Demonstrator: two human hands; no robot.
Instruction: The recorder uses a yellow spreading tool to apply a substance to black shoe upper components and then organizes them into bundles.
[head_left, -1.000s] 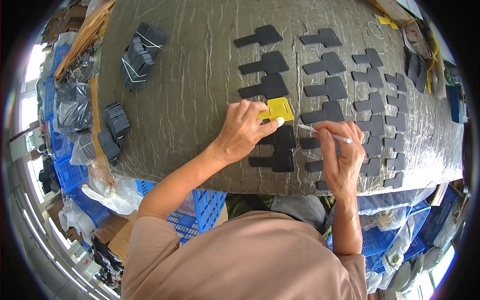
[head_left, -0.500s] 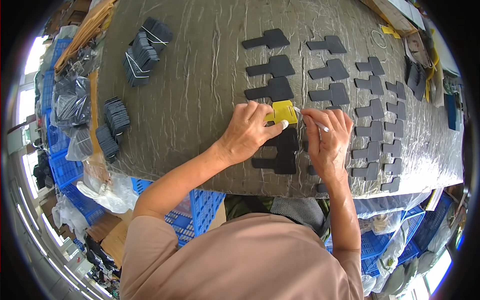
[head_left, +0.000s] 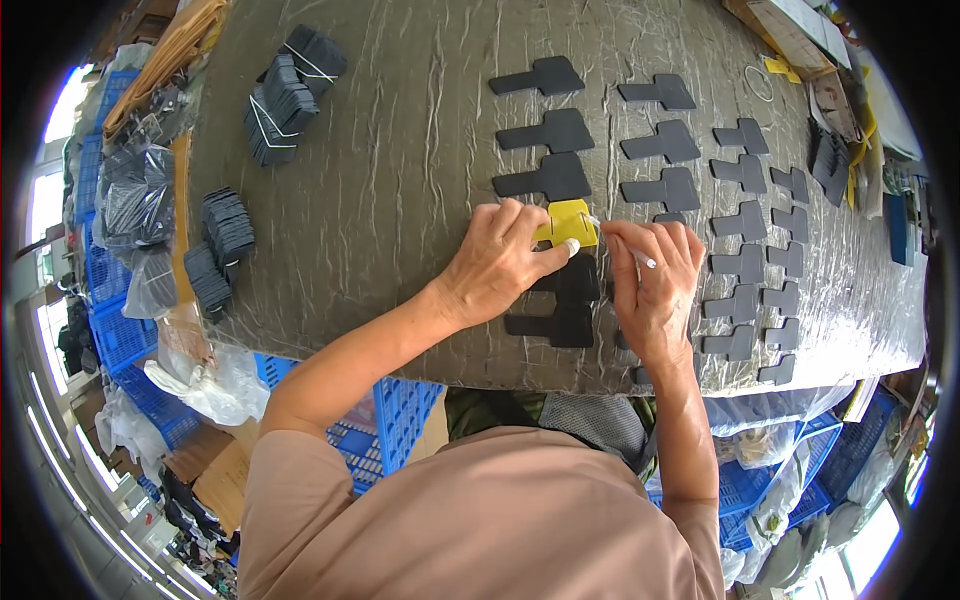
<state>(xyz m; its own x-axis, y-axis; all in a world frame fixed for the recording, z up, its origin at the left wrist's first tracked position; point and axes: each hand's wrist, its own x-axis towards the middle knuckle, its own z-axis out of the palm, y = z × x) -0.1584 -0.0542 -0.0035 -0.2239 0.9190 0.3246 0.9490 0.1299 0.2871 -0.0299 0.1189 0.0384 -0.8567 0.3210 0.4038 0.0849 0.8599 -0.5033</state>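
Over tabletop [head_left: 400,150], left hand [head_left: 497,252]: steadying yellow template [head_left: 569,218]
Right hand [head_left: 655,275]: pinching white pen [head_left: 646,262]
Yellow template: best pinned flat

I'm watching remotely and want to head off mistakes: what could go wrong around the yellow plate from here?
The left hand steadies the yellow plate near its left and near edges, so pressure from the white pen at its right side might shift it.

The right hand partly covers some of the black pieces, so it could nudge one out of line, perhaps unnoticed.
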